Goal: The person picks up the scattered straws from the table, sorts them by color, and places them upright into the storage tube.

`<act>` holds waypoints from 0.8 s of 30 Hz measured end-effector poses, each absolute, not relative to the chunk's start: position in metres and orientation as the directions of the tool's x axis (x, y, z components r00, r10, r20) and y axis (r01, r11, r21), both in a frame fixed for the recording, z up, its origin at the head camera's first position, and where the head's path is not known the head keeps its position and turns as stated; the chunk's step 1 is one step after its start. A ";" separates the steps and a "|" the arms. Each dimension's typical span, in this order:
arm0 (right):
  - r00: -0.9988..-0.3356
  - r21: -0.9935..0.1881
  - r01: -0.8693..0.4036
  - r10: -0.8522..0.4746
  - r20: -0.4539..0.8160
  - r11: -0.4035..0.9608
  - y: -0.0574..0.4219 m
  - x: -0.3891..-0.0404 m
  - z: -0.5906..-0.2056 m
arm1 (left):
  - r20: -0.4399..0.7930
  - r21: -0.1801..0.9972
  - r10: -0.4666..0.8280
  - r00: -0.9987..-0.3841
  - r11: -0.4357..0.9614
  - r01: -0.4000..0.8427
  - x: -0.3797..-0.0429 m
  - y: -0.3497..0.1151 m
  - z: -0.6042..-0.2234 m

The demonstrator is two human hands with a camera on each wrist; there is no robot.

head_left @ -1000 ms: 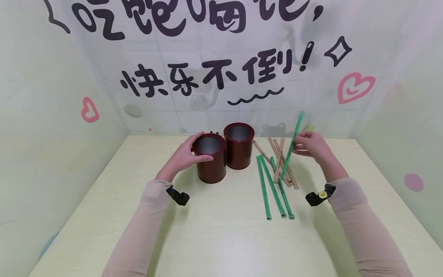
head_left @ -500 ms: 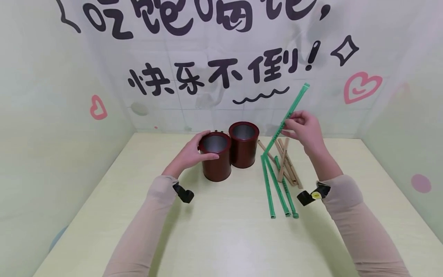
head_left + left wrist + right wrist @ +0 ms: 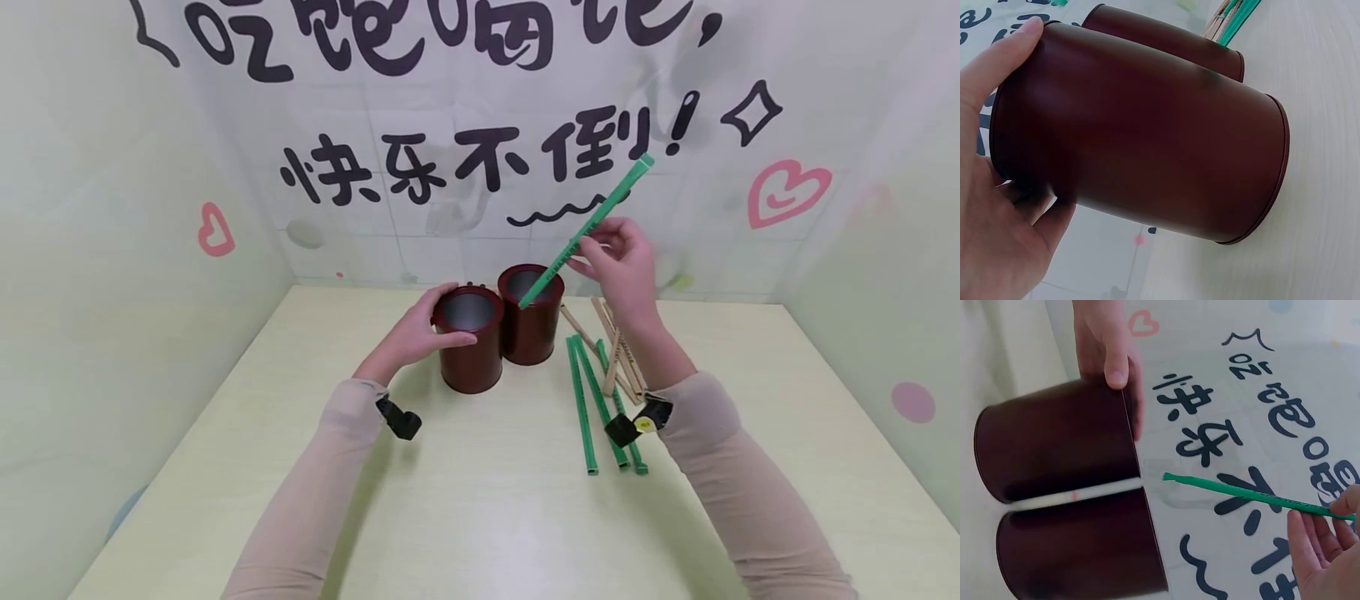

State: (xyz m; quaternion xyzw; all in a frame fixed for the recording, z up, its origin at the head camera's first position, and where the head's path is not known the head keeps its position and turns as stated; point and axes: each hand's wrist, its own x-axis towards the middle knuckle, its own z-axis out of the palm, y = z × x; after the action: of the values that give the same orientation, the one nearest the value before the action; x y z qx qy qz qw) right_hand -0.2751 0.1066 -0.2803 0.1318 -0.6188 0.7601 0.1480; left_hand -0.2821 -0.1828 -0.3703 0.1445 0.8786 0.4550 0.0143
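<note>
My left hand (image 3: 412, 333) holds the nearer dark red can (image 3: 471, 364) by its rim, thumb along the front and fingers behind. The can stands upright with its mouth uncovered. Close behind it to the right stands a matching open can (image 3: 528, 337). My right hand (image 3: 624, 271) pinches a green paper-wrapped straw (image 3: 613, 200) near its middle, up off the table. The straw slants, its lower end overlapping the right can's mouth in the head view. In the right wrist view, the tip of the straw (image 3: 1235, 490) is just beyond the cans' rims, near the gap between them.
Three green wrapped straws (image 3: 582, 408) lie on the table (image 3: 480, 508) right of the cans. Several brown wrapped straws (image 3: 612, 367) lie crossed behind them, partly hidden by my right forearm. A white printed backdrop (image 3: 450, 250) rises behind the table, with pale walls at both sides.
My right hand has lifted the green straw from the pile and carried it left and up to the right can. My left hand keeps its hold on the left can.
</note>
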 end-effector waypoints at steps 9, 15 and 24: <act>-0.904 -0.897 -0.424 -0.006 0.428 -0.121 0.076 -0.277 -0.299 | 0.101 0.804 0.269 -0.958 0.545 0.238 -0.282 -0.183 -0.370; -0.912 -0.916 -0.401 -0.112 0.395 0.031 0.071 -0.277 -0.312 | 0.105 0.801 0.276 -0.955 0.546 0.246 -0.284 -0.180 -0.370; -0.919 -0.905 -0.381 -0.185 0.349 0.188 0.090 -0.272 -0.323 | 0.097 0.796 0.272 -0.957 0.556 0.239 -0.283 -0.181 -0.368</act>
State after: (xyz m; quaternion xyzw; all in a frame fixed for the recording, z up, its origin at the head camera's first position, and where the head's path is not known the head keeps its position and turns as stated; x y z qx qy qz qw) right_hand -0.2721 0.0904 -0.3233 0.1846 -0.7665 0.6098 0.0805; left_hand -0.2833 -0.1815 -0.3678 0.1449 0.8818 0.4485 0.0186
